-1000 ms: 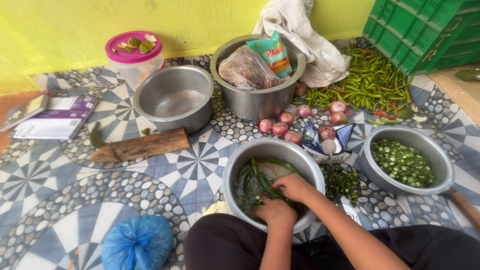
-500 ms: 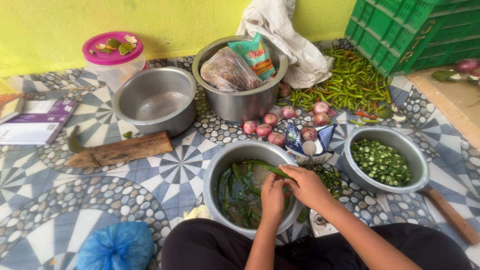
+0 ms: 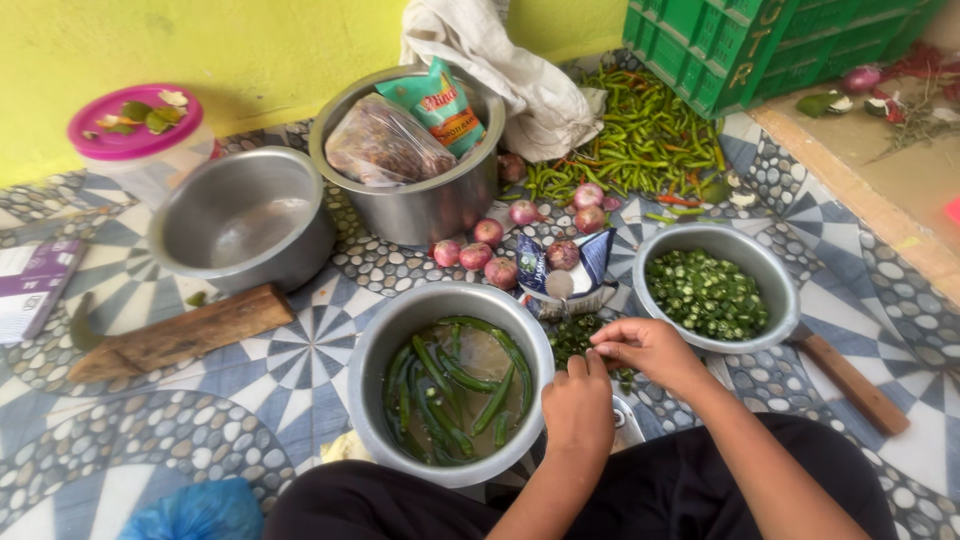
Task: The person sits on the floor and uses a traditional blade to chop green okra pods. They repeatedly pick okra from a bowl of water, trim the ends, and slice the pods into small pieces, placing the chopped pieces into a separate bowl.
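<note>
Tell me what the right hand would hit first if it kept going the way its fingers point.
The right hand points left, toward the left hand. It would probably meet that hand's fingertips first, then the rim of the steel bowl of green pods in water. Depth is uncertain.

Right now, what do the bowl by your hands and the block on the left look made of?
The bowl of long green pods in water looks like stainless steel: grey, shiny rim with reflections. The block looks like raw wood: brown, rough, matte grain.

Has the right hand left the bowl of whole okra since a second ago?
Yes. The right hand has moved out over the okra bowl rim to its right, now above the chopped pieces on the floor.
</note>
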